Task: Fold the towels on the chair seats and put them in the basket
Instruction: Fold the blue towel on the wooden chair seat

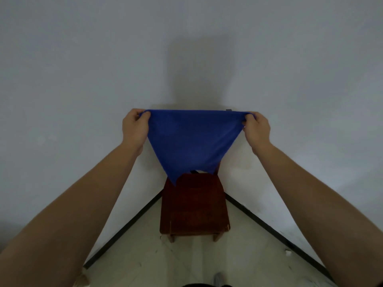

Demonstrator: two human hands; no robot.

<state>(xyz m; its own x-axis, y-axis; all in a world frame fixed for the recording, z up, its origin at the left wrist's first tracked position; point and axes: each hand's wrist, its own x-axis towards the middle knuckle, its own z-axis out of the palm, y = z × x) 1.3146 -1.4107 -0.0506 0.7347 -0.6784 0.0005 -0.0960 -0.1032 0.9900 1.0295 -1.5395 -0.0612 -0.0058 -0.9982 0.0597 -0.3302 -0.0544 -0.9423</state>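
Note:
A blue towel hangs stretched in the air in front of the wall. My left hand pinches its upper left corner and my right hand pinches its upper right corner. The cloth tapers downward, its lower edge dangling just above the back of a dark red wooden chair. The chair seat is bare. The towel hides the chair's backrest. No basket is in view.
The chair stands against a pale wall with a dark skirting strip at its foot. Light floor tiles lie in front of the chair. A small white scrap lies by the right skirting.

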